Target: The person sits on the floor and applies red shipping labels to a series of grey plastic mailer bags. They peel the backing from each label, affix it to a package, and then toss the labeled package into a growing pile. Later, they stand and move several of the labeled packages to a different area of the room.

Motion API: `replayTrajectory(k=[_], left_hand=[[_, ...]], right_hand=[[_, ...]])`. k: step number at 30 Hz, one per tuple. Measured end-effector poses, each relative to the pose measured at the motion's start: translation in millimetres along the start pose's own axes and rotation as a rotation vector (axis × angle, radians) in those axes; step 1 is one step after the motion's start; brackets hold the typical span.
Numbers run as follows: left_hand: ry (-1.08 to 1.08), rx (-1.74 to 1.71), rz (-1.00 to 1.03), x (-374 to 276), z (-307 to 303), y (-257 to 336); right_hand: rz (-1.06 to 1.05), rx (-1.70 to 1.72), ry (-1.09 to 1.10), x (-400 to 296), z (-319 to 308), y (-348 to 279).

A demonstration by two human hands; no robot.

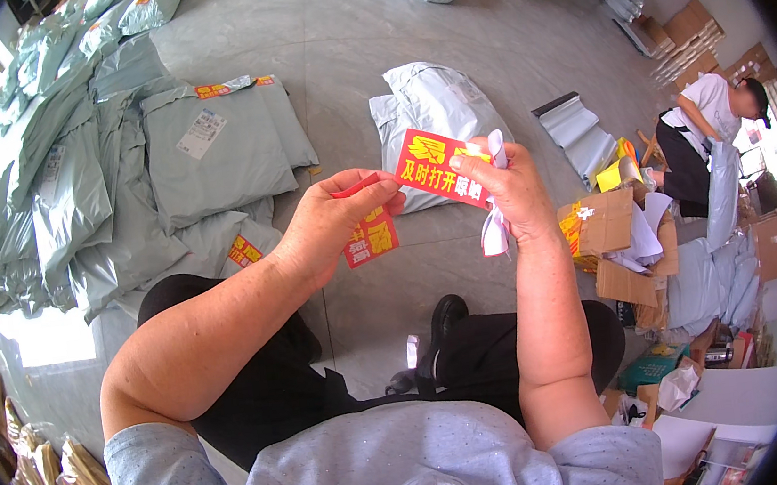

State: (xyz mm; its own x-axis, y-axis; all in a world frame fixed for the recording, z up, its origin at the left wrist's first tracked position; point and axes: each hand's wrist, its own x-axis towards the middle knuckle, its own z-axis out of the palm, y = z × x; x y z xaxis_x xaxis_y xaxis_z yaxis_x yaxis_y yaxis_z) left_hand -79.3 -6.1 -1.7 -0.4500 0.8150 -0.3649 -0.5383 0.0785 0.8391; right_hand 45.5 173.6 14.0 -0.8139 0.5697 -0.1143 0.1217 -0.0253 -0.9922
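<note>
My right hand (516, 183) pinches a red sticker (439, 173) with yellow and white printed characters, its thumb on the printed face. White strips of backing paper (494, 233) curl out beside that hand. My left hand (340, 219) grips a second red and yellow sticker (370, 239), partly hidden behind its fingers. Its fingertips meet the left corner of the first sticker. Beyond my hands, a pale grey plastic mailer (441, 105) with a label lies on the concrete floor.
Many grey plastic parcels (217, 168) are heaped at the left, some with red stickers. An open cardboard box (600, 224) of papers stands at the right, near a roll of silvery film (576, 134). Behind it, another person (703, 131) bends over a grey parcel (722, 190).
</note>
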Motion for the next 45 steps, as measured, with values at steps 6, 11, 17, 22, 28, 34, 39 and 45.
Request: replayTrajectory(k=[6,11,17,22,28,34,39,45], left_hand=[[0.043,0.003,0.003,2,-2,-3],[0.088,0.027,0.028,4,-2,-4],[0.153,0.322,0.155,3,-1,-9],[0.186,0.683,0.285,4,-7,-11],[0.213,1.12,0.566,0,-10,-11],[0.137,1.289,0.618,-6,-14,-3],[0.05,1.405,0.664,-1,-17,14],[-0.083,1.287,0.367,42,-42,37]], right_hand=[[-0.28,-0.218,0.194,7,7,7],[-0.733,-0.553,0.159,-3,29,8],[-0.659,-0.719,0.063,-18,54,7],[-0.663,-0.933,0.071,-23,59,9],[-0.63,-0.906,-0.022,-22,60,16],[-0.628,-0.788,-0.119,-14,55,22],[-0.54,-0.505,-0.188,-1,57,25],[-0.14,-0.125,-0.117,37,67,50]])
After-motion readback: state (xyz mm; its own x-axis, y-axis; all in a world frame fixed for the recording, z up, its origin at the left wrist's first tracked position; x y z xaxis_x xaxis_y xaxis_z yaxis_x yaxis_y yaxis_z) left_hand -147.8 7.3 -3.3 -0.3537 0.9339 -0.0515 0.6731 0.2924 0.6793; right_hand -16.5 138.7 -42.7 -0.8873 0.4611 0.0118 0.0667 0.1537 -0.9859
